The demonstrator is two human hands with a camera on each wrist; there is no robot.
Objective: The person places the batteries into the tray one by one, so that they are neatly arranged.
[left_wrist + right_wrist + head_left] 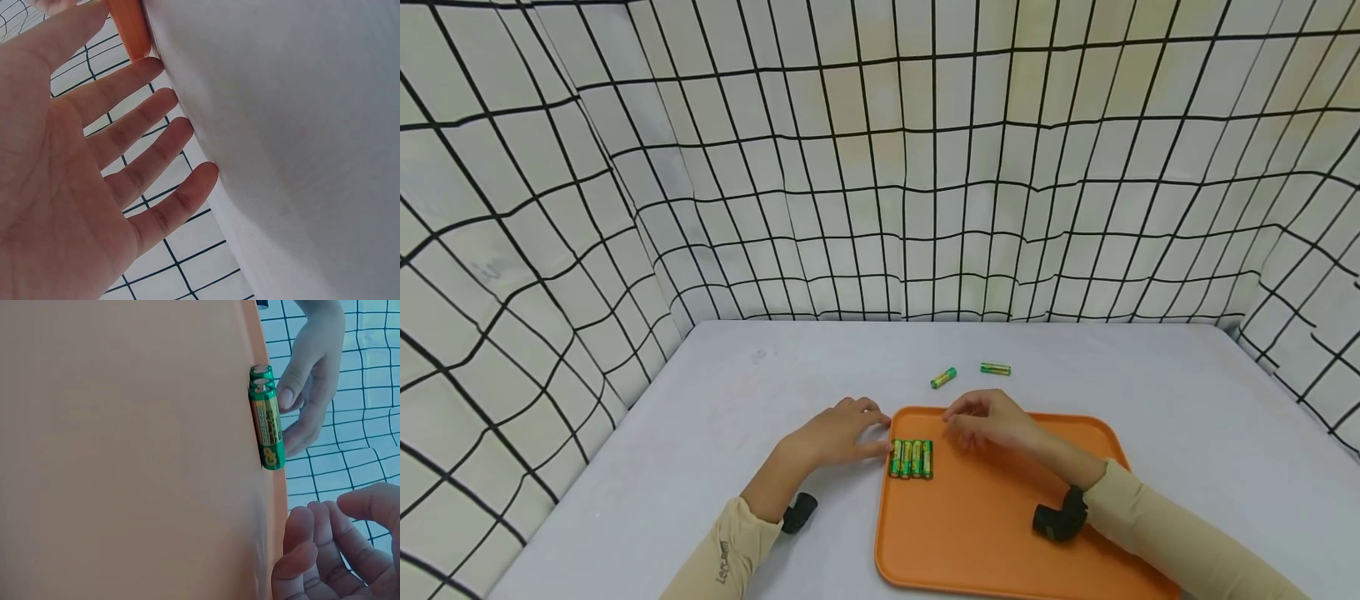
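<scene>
Low in the middle of the head view, four small green and gold tube-shaped batteries point(907, 459) lie side by side in the upper left corner of a flat orange tray point(970, 533). The left hand point(842, 435) is at the tray's left edge, fingers spread and loose, grasping nothing. The right hand point(997, 418) is over the tray's top part, fingers softly bent, with nothing seen in them. Above the tray, two more matching batteries, one tilted point(943, 378) and one nearly level point(996, 368), lie on the white table point(790, 358).

Head view is bright; wrist views look dimmer.
</scene>
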